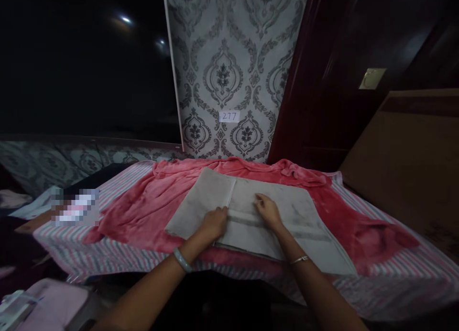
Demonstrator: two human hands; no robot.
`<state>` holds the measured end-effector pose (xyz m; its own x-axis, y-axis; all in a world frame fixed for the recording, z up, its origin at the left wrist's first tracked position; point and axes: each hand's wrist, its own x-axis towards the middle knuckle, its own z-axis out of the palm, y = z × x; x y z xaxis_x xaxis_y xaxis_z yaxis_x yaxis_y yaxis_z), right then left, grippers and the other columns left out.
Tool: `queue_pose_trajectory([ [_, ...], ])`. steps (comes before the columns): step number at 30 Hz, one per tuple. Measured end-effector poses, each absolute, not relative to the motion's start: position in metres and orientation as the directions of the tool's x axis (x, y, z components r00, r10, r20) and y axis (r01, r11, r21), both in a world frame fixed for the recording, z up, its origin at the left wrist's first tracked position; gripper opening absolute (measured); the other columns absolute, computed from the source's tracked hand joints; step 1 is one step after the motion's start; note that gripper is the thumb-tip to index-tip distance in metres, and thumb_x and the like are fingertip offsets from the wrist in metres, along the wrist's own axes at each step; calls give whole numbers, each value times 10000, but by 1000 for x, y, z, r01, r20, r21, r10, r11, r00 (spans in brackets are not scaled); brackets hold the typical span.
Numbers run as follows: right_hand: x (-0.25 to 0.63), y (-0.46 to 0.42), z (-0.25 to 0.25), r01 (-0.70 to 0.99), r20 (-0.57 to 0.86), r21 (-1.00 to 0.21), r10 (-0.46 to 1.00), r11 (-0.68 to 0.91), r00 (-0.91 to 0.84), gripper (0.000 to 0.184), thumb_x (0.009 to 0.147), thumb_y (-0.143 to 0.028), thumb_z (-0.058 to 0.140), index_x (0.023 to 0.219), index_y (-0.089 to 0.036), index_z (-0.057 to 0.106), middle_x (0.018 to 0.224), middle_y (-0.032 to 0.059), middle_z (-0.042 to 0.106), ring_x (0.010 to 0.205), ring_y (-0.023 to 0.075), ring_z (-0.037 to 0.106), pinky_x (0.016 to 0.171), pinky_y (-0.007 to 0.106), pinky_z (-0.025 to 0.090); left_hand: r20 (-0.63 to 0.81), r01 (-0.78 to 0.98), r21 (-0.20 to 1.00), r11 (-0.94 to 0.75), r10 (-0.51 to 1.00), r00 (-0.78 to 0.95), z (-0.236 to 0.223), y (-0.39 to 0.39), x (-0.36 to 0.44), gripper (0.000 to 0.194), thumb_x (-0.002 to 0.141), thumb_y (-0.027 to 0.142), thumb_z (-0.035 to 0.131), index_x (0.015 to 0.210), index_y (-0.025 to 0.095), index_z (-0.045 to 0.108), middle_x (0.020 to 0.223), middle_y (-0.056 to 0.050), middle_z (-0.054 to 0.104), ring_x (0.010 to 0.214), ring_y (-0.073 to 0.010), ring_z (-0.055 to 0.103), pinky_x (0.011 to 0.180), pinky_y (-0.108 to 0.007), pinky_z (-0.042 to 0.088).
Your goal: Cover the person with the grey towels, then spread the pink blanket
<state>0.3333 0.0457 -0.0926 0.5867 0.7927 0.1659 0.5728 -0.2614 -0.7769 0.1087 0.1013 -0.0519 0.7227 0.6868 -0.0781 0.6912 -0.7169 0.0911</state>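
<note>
A grey towel lies partly folded on a pink fleece blanket, which is spread over a striped cloth on a table. My left hand rests on the towel near its fold line, fingers curled down onto the fabric. My right hand presses on the towel just right of the fold, fingers bent against the cloth. A pale bangle sits on my left wrist and a thin silver one on my right.
Patterned grey wallpaper with a small label "217" stands behind the table. A dark wooden door and a brown board are at the right. Pink and white items lie at lower left.
</note>
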Motion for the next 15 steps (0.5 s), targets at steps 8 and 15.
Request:
queue_pose_trajectory([
  [8, 283, 138, -93, 249, -117, -920, 819, -302, 562, 517, 886, -268, 618, 1387, -149, 569, 686, -1, 660, 502, 139, 629, 518, 235, 523, -97, 632, 22, -775, 628, 772, -55, 83, 80, 786, 824, 50, 464, 1577, 194, 293, 1370, -199, 552, 1143, -325, 634, 907, -441, 540],
  [15, 286, 183, -96, 369, 65, -902, 775, -223, 629, 616, 773, -192, 615, 1388, -167, 580, 781, 8, 684, 621, 153, 632, 606, 259, 548, -3, 633, 64, -771, 634, 773, -57, 84, 74, 735, 838, -33, 342, 1538, 192, 344, 1260, -164, 601, 1065, -245, 666, 889, -349, 534],
])
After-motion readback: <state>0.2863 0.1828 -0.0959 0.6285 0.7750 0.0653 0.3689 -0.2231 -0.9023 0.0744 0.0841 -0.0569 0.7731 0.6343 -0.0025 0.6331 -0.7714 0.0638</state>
